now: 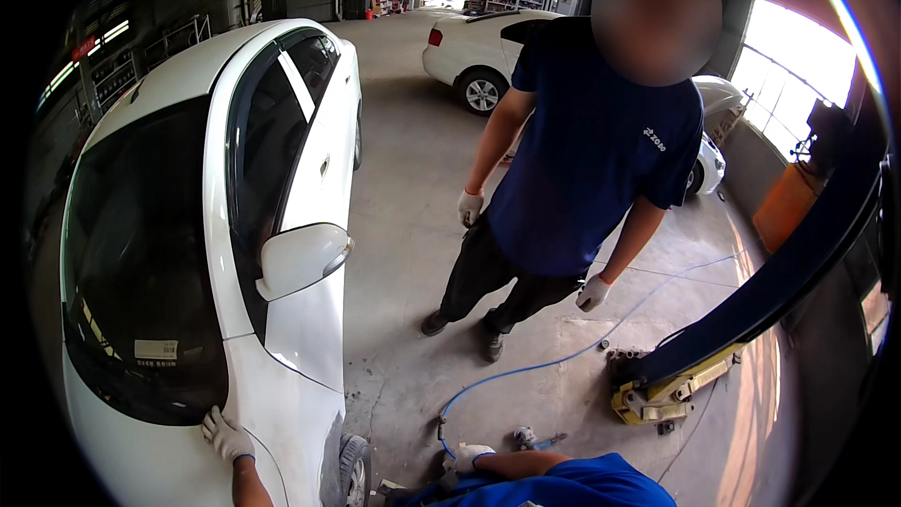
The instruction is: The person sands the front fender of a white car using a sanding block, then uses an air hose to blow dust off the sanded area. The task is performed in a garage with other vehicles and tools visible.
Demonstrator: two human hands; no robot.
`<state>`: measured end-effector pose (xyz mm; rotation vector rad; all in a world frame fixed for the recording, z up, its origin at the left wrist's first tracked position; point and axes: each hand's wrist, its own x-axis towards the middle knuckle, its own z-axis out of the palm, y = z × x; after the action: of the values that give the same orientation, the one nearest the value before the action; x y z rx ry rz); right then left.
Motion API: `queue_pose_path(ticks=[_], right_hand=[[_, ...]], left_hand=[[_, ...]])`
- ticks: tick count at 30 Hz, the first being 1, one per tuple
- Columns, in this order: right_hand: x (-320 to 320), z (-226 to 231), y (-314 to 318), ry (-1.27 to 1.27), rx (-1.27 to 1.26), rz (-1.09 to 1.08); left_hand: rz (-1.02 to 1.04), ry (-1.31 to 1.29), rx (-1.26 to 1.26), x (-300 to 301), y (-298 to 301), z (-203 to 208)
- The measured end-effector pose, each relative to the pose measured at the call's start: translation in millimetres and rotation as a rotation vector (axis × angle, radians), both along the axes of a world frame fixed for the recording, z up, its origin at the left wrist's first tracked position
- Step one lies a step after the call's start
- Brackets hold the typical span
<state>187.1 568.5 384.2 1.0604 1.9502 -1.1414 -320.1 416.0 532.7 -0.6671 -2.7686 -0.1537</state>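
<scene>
My left hand, in a white glove, lies with its fingers apart on the white car, by the lower corner of the windshield. Low in the view, my right hand wears a similar glove and is curled closed. A blue hose runs across the floor to this hand. Something dark shows beneath the fingers, but its kind is hidden. The car's wing mirror sticks out beyond my left hand, and a front wheel shows between my two hands.
A person in a dark blue shirt and white gloves stands ahead, arms lowered. At right rises a blue lift post with a yellow base. A small tool lies on the floor near my right hand. Another white car stands behind.
</scene>
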Motion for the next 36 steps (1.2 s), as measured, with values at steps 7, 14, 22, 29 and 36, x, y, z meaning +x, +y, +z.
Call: queue_pose_path(ticks=[7,14,22,29,36], right_hand=[[-9,30,2,-0.079,0.020,-0.022],[2,-21,0,-0.022,-0.018,-0.005],[5,-26,-7,0.058,0.016,-0.003],[-1,16,-2,-0.047,0.031,-0.013],[-5,28,-1,-0.056,0.030,-0.021]], left_hand=[[0.030,-0.020,0.005,6,-1,7],[-0.007,-0.017,0.037,2,1,-1],[0.001,-0.022,0.026,6,4,9],[-0.010,-0.002,0.070,5,-2,1],[-0.010,-0.013,0.070,3,-3,4]])
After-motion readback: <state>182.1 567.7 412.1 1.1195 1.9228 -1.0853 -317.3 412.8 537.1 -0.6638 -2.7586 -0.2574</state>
